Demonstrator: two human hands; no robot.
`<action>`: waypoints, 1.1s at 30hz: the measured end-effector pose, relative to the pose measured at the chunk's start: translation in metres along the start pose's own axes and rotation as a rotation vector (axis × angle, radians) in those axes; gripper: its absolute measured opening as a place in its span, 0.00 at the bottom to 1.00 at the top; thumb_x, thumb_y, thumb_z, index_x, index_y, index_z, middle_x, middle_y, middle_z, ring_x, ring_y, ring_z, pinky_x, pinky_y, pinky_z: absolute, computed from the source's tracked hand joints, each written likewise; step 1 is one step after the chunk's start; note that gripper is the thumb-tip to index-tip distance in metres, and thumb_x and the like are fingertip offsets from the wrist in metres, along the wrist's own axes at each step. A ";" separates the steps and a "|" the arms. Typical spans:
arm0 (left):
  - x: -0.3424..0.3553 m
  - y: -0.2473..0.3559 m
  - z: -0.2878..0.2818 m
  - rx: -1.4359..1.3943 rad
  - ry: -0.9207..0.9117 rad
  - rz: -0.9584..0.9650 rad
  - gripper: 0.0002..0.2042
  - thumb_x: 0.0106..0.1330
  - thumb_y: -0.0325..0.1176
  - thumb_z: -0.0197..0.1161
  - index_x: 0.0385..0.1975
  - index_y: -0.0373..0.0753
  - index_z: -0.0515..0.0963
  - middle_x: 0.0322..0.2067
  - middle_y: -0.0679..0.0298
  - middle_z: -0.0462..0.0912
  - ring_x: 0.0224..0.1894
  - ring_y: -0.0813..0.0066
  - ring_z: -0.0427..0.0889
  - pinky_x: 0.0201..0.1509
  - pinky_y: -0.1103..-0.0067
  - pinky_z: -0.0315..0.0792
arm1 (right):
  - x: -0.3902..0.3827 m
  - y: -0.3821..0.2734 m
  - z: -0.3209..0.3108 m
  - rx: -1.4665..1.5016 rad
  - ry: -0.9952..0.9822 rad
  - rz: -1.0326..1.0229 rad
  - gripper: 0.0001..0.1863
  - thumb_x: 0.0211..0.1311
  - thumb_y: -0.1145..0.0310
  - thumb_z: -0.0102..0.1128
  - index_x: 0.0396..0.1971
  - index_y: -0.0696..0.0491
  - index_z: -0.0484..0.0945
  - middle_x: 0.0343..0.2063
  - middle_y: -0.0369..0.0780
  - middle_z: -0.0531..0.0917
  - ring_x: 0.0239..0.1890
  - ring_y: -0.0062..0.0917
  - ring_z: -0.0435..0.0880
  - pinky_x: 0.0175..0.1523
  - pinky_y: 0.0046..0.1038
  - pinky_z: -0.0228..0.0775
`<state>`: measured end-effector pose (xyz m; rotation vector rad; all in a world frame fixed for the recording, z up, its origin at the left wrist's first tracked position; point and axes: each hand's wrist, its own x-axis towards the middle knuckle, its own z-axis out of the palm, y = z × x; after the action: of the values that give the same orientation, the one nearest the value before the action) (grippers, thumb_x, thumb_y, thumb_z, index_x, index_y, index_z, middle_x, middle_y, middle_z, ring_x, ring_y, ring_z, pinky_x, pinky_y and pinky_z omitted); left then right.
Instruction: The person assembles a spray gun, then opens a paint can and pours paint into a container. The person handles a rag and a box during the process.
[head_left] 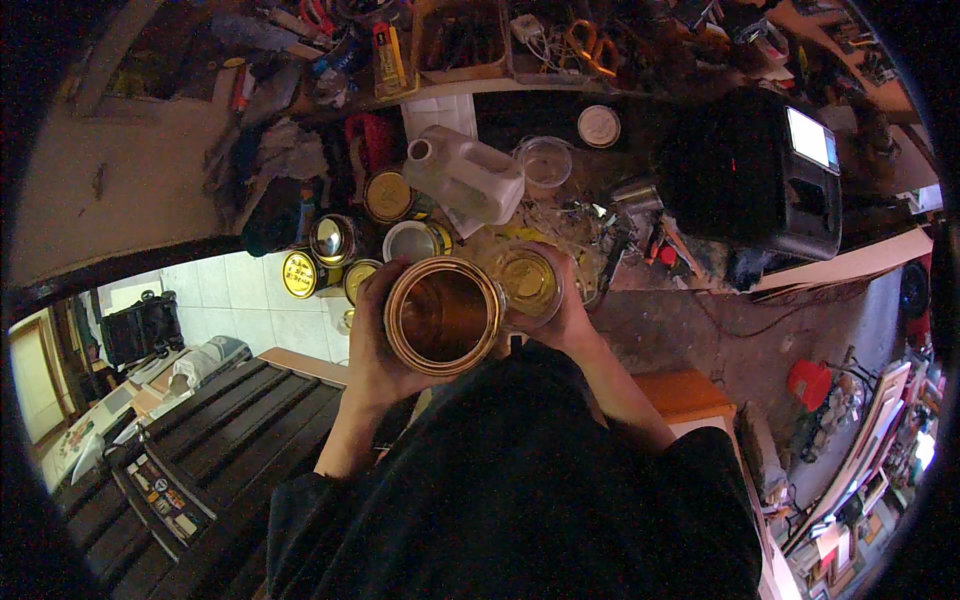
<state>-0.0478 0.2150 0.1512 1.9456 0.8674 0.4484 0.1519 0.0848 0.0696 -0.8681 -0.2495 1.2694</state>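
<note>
My left hand (368, 350) is wrapped round the side of an open metal can (440, 350), whose mouth faces up and shows a brown inside. Whether liquid lies at its bottom is too dark to tell. Close beside it, my right hand (574, 318) grips a transparent round container (528, 287) with something yellowish showing through it. The rims of the two vessels appear to touch or nearly touch; I cannot tell which.
Beyond my hands, a translucent jug (468, 175) lies on its side on the cluttered workbench, near a transparent tub (546, 163) and a round white lid (599, 127). Several paint cans (390, 196) stand at the left. A black machine (760, 180) occupies the right.
</note>
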 end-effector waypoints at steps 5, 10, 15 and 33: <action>-0.001 -0.004 0.000 0.044 -0.001 0.064 0.59 0.28 0.48 0.86 0.64 0.34 0.60 0.59 0.50 0.69 0.60 0.50 0.70 0.63 0.62 0.67 | -0.003 -0.002 0.005 0.029 0.042 0.040 0.50 0.41 0.71 0.82 0.64 0.55 0.58 0.58 0.43 0.70 0.60 0.33 0.72 0.65 0.35 0.64; -0.003 -0.008 0.001 0.078 -0.016 0.087 0.59 0.28 0.49 0.86 0.65 0.35 0.59 0.59 0.49 0.69 0.60 0.49 0.70 0.63 0.61 0.67 | -0.004 0.007 -0.002 0.079 0.000 0.017 0.50 0.41 0.70 0.83 0.63 0.55 0.58 0.58 0.43 0.70 0.60 0.32 0.72 0.65 0.35 0.64; -0.002 -0.005 0.003 0.061 -0.027 0.087 0.59 0.30 0.50 0.86 0.65 0.35 0.58 0.60 0.49 0.68 0.61 0.49 0.70 0.64 0.60 0.66 | 0.000 0.030 -0.027 -0.402 -0.078 -0.238 0.50 0.42 0.68 0.82 0.64 0.56 0.58 0.59 0.44 0.69 0.61 0.32 0.71 0.66 0.35 0.63; -0.009 -0.022 0.037 -0.045 -0.026 0.199 0.62 0.32 0.45 0.87 0.67 0.32 0.51 0.63 0.50 0.65 0.65 0.58 0.68 0.70 0.64 0.63 | 0.002 0.064 -0.064 -0.429 -0.003 -0.273 0.47 0.44 0.66 0.80 0.64 0.57 0.61 0.59 0.44 0.70 0.62 0.35 0.70 0.67 0.36 0.62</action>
<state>-0.0396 0.1929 0.1140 2.0004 0.6445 0.5523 0.1449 0.0617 -0.0174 -1.1526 -0.6379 0.9746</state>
